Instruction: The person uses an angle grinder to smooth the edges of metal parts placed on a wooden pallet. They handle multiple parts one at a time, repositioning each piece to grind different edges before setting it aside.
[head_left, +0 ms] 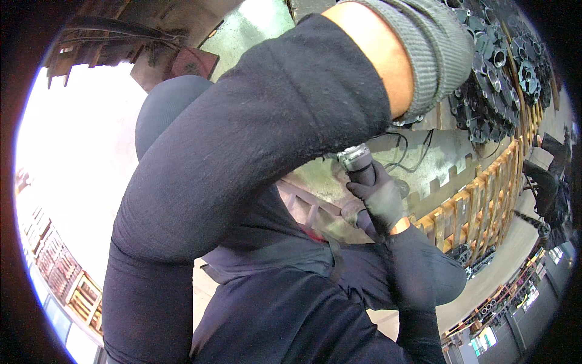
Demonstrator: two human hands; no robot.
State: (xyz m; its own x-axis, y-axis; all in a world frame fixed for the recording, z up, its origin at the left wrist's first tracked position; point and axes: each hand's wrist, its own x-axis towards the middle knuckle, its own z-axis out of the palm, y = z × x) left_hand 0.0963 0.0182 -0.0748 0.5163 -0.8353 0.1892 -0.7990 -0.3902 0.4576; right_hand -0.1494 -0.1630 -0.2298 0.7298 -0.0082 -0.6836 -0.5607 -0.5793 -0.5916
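Right hand (pixel 385 195), gloved, wraps closed around a power tool (pixel 356 158), mid-scene, just beside the left sleeve (pixel 267 121). Left hand (pixel 450 54), far right, shows mostly glove cuff (pixel 412 36); cannot tell its opening or hold. Dark metal parts (pixel 492 79) lie to its right.

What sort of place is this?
Probably a metalworking shop or factory: dark metal parts are heaped at upper right, wooden slats show below them, and the gloved right hand grips what looks like a grinder.
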